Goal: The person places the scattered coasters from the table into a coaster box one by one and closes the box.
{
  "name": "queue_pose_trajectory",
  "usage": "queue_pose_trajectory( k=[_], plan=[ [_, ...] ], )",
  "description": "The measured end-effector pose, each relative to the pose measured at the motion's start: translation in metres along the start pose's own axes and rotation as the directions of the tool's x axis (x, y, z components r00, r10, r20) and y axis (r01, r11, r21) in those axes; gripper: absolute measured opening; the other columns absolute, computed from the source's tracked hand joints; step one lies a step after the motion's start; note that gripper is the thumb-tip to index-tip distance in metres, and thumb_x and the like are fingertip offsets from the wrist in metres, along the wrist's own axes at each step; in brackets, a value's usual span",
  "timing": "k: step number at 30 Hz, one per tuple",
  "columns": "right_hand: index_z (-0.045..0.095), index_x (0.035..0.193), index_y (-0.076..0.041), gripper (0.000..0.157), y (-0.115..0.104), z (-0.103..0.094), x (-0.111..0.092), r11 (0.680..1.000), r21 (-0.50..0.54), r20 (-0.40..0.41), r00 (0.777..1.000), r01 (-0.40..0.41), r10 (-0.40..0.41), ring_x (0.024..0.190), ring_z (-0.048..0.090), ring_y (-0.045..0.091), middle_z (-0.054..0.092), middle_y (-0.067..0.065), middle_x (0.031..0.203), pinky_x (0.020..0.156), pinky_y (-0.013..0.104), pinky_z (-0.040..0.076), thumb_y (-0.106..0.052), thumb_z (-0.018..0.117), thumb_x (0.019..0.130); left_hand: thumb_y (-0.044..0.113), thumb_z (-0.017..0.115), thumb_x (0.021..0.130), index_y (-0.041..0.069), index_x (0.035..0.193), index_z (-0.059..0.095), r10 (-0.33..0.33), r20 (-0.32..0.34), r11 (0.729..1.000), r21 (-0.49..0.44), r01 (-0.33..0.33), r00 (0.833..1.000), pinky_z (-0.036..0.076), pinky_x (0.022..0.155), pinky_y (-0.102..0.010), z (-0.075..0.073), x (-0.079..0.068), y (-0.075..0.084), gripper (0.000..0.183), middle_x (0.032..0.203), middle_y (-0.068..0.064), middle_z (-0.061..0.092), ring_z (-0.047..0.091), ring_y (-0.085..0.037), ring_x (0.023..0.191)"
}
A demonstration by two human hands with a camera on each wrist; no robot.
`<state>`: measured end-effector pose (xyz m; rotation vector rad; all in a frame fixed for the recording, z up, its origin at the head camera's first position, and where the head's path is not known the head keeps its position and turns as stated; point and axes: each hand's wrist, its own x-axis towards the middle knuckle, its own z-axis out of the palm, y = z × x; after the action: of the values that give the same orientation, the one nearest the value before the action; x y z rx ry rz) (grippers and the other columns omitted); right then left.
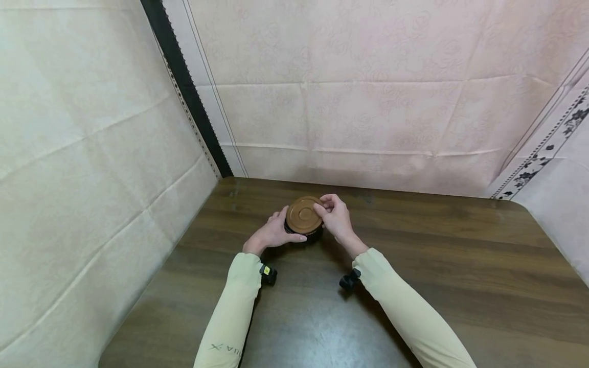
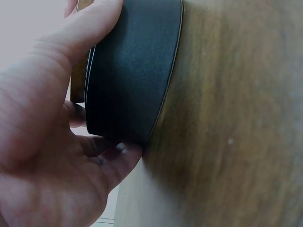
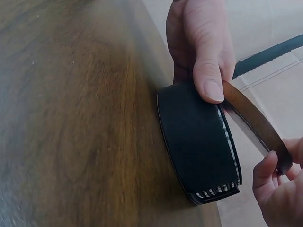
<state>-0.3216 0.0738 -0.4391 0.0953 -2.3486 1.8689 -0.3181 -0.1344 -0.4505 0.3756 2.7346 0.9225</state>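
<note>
A round black leather-like holder (image 1: 314, 236) with pale stitching along its edge stands on the table. My left hand (image 1: 274, 232) grips its side, thumb along the near wall and fingers round the far side. Over its top lies a brown round disc (image 1: 303, 215) with raised rings. My right hand (image 1: 337, 220) pinches the disc's right edge between thumb and fingers. In the right wrist view the disc (image 3: 258, 124) is tilted, its pinched side raised away from the black holder (image 3: 196, 142). The inside of the holder is hidden.
The brown wood-grain table (image 1: 437, 266) reaches out on both sides of the hands. Behind it hangs a pale patterned cloth (image 1: 368, 117), and another cloth (image 1: 92, 153) hangs along the left edge. A small black wrist camera (image 1: 269, 275) sits at the left cuff.
</note>
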Motion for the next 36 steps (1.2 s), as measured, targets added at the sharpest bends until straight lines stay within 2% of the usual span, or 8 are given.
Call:
queue_pose_trajectory(
  k=[5, 10, 13, 18, 21, 26, 31, 36],
  plan=[
    [0.059, 0.118, -0.004, 0.033, 0.002, -0.002, 0.002, 0.998, -0.044, 0.050, 0.998, -0.041, 0.043, 0.071, 0.057, 0.015, 0.058, 0.011, 0.096, 0.061, 0.041, 0.057, -0.018, 0.071, 0.091, 0.067, 0.076, 0.071, 0.019, 0.159, 0.011, 0.011, -0.001, 1.000, 0.004, -0.011, 1.000, 0.034, 0.111, -0.055, -0.001, 0.000, -0.001, 0.120, 0.157, -0.018, 0.028, 0.027, -0.034, 0.146],
    [0.059, 0.125, -0.005, 0.040, 0.004, -0.003, 0.006, 0.987, -0.153, 0.133, 0.988, -0.058, 0.079, 0.081, 0.058, 0.018, 0.062, 0.014, 0.105, 0.063, 0.029, 0.055, -0.017, 0.073, 0.089, 0.063, 0.078, 0.071, 0.018, 0.158, 0.014, 0.032, -0.011, 0.999, -0.005, -0.032, 0.999, 0.034, 0.112, -0.054, -0.002, 0.000, -0.003, 0.117, 0.155, -0.017, 0.032, 0.029, -0.033, 0.145],
    [0.058, 0.129, -0.006, 0.046, 0.003, -0.002, 0.008, 0.975, -0.218, 0.178, 0.980, -0.047, 0.087, 0.092, 0.059, 0.021, 0.064, 0.015, 0.113, 0.070, 0.027, 0.051, -0.020, 0.073, 0.088, 0.062, 0.079, 0.071, 0.017, 0.157, 0.016, 0.042, -0.017, 0.999, -0.015, -0.042, 0.999, 0.034, 0.112, -0.053, -0.003, 0.000, -0.005, 0.115, 0.153, -0.015, 0.034, 0.030, -0.031, 0.144],
    [0.054, 0.137, -0.003, 0.053, 0.003, 0.000, 0.008, 0.957, -0.290, 0.247, 0.966, 0.004, 0.070, 0.109, 0.061, 0.027, 0.063, 0.016, 0.127, 0.089, 0.037, 0.052, -0.021, 0.072, 0.090, 0.057, 0.081, 0.072, 0.012, 0.153, 0.023, 0.080, -0.036, 0.996, -0.026, -0.081, 0.996, 0.035, 0.111, -0.051, -0.003, 0.000, -0.007, 0.109, 0.147, -0.013, 0.041, 0.036, -0.031, 0.139],
    [0.055, 0.137, -0.005, 0.052, 0.003, 0.002, 0.006, 0.945, -0.327, 0.269, 0.961, 0.022, 0.070, 0.116, 0.056, 0.029, 0.055, 0.019, 0.135, 0.094, 0.041, 0.050, -0.022, 0.071, 0.091, 0.057, 0.081, 0.072, 0.011, 0.153, 0.024, 0.085, -0.035, 0.996, -0.029, -0.086, 0.996, 0.036, 0.111, -0.051, -0.003, 0.000, -0.007, 0.109, 0.147, -0.013, 0.042, 0.037, -0.031, 0.138],
    [0.061, 0.131, -0.007, 0.046, 0.002, 0.000, 0.004, 0.933, -0.357, 0.286, 0.956, 0.045, 0.063, 0.114, 0.049, 0.028, 0.046, 0.021, 0.133, 0.092, 0.040, 0.048, -0.025, 0.071, 0.090, 0.060, 0.080, 0.072, 0.010, 0.155, 0.016, 0.057, -0.020, 0.998, -0.030, -0.058, 0.998, 0.035, 0.111, -0.053, -0.003, 0.000, -0.005, 0.116, 0.151, -0.016, 0.036, 0.034, -0.033, 0.141],
    [0.061, 0.129, -0.002, 0.044, 0.004, -0.010, 0.004, 0.946, -0.302, 0.361, 0.933, 0.120, -0.003, 0.106, 0.061, 0.026, 0.060, 0.019, 0.127, 0.084, 0.033, 0.052, -0.021, 0.071, 0.090, 0.062, 0.079, 0.071, 0.010, 0.157, 0.011, 0.031, -0.009, 0.999, -0.026, -0.032, 0.999, 0.033, 0.113, -0.053, -0.003, 0.001, -0.003, 0.120, 0.155, -0.018, 0.030, 0.030, -0.034, 0.144],
    [0.060, 0.130, -0.004, 0.042, 0.005, -0.024, 0.000, 0.966, -0.249, 0.369, 0.929, 0.068, 0.029, 0.101, 0.064, 0.026, 0.062, 0.017, 0.128, 0.075, 0.032, 0.055, -0.021, 0.069, 0.092, 0.061, 0.079, 0.072, 0.010, 0.158, 0.005, 0.014, 0.011, 0.999, -0.045, -0.013, 1.000, 0.030, 0.115, -0.055, -0.002, 0.001, -0.001, 0.124, 0.160, -0.017, 0.023, 0.024, -0.034, 0.147]
  ],
)
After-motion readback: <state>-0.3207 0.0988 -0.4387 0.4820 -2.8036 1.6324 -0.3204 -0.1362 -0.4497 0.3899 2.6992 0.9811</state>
